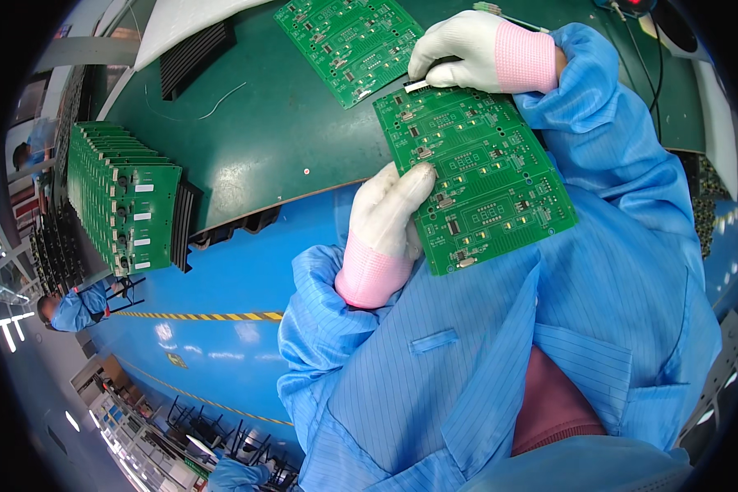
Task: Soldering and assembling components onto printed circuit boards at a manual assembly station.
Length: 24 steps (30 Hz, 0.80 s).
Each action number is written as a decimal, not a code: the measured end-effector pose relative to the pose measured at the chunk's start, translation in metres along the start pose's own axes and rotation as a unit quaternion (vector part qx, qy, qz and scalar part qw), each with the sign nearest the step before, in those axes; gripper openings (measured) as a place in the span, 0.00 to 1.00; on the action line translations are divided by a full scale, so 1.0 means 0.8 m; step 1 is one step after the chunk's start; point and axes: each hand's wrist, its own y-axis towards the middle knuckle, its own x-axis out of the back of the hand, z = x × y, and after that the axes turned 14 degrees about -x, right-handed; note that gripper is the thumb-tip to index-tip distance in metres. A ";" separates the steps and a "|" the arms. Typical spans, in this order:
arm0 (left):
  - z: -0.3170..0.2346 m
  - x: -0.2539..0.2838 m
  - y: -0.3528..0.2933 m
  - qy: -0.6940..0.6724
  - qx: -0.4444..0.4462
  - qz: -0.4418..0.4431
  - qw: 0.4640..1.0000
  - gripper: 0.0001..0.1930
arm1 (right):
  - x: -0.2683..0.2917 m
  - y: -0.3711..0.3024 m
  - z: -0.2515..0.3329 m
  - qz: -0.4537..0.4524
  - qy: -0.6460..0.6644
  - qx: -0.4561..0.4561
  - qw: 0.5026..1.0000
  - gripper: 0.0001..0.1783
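Observation:
A green circuit board panel [492, 176], with several repeated sections and small parts soldered on it, is held tilted in front of my chest. My left hand [389, 213], in a white glove with a pink cuff, grips its left edge with the thumb on top. At the board's upper left corner, my right hand [463, 53], gloved alike, pinches a small black-and-white component [416, 85]. Whether that component touches the board, I cannot tell. Just beyond, a second green panel [357, 45] lies on the green table mat [262, 123].
Several green boards [127, 197] stand upright in a black rack [186, 221] at the left. Another black slotted rack [197, 57] is at the far left. A brush-like tool [500, 12] and cables [656, 74] lie at the far right. Beyond the table edge is blue floor [230, 279].

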 end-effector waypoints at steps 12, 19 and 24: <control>-0.004 -0.008 -0.001 0.045 -0.006 -0.002 0.999 0.18 | 0.001 0.019 -0.028 0.083 0.036 0.060 0.994 0.10; -0.003 0.000 -0.001 0.025 -0.003 0.011 1.000 0.17 | 0.000 0.014 -0.026 0.073 0.061 0.043 0.995 0.10; -0.004 -0.005 -0.001 0.007 -0.012 0.012 1.000 0.17 | -0.001 0.014 -0.029 0.068 0.066 0.073 0.993 0.11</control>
